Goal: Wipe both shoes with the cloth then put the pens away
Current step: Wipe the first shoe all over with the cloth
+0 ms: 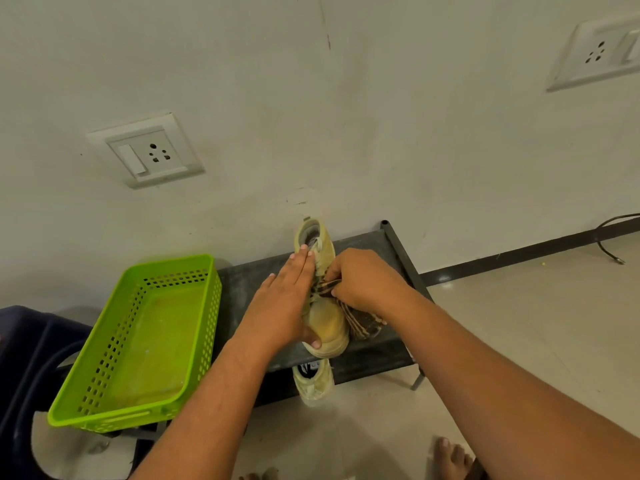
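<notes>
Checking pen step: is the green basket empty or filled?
Empty: the green basket shows a bare floor wall to wall, nothing inside.

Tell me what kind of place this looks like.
Probably an indoor corner of a home or hostel room: a painted wall with a switch socket, a smooth floor, and a low dark metal rack holding a shoe.

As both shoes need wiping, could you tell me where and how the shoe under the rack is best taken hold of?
The lower shoe pokes out from under the rack top on the person's side; its far end is hidden beneath. So it is probably best gripped across the sides of that near end, reaching in low from the front.
</notes>
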